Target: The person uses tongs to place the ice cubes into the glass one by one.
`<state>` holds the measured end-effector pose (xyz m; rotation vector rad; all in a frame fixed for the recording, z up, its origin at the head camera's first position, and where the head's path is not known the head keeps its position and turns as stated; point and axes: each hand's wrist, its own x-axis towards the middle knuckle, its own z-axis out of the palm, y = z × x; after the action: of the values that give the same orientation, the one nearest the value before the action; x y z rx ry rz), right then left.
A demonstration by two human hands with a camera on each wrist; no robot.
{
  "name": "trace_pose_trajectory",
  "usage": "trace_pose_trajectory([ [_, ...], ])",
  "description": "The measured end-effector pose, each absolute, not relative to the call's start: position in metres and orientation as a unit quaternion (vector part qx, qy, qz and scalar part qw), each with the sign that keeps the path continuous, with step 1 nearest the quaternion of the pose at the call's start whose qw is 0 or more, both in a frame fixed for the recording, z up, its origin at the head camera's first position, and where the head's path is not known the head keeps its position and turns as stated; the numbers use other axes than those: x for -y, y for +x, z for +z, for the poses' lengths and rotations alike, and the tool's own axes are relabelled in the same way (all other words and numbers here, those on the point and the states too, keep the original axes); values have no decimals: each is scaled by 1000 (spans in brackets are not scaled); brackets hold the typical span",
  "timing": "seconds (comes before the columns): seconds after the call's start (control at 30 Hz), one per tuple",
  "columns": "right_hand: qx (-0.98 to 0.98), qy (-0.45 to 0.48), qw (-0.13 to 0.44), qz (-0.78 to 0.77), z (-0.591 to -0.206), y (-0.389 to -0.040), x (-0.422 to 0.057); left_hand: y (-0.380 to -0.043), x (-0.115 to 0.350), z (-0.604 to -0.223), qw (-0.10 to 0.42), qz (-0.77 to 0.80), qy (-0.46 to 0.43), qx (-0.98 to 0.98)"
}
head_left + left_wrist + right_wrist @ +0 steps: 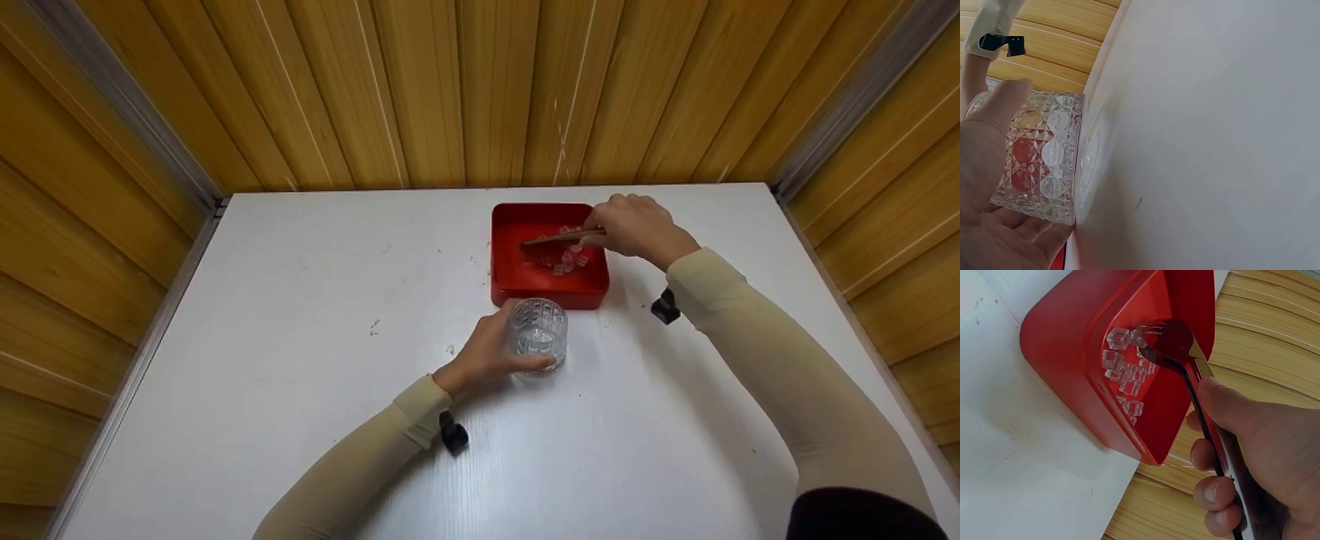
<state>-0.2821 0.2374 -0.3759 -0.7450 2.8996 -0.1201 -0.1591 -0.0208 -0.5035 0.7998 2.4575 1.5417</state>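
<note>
My left hand (484,352) grips a clear cut-glass tumbler (538,334) that stands upright on the white table, thumb on the near side and fingers round the far side. Just behind the tumbler is a red square tray (547,298) with several clear ice-like cubes (1129,377) inside. Over this tray my right hand (636,227) holds a pair of metal tongs (1176,343), thumb on one arm and fingers round the other. Their forked tips reach down among the cubes, and one small cube sits right at the tips in the right wrist view.
The white table (337,300) runs back to a wood-patterned wall (420,90), with similar panels on both sides. Small dark marks (375,327) dot the tabletop left of the tumbler. A black camera mount (453,433) is strapped to each wrist.
</note>
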Motion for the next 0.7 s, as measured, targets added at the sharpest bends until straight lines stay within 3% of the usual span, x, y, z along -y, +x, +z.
trace_pose_trajectory([
  [0.7,-968,-234,75,-48,-379,-277,-241,-159,20,-505,60,513,276,-811],
])
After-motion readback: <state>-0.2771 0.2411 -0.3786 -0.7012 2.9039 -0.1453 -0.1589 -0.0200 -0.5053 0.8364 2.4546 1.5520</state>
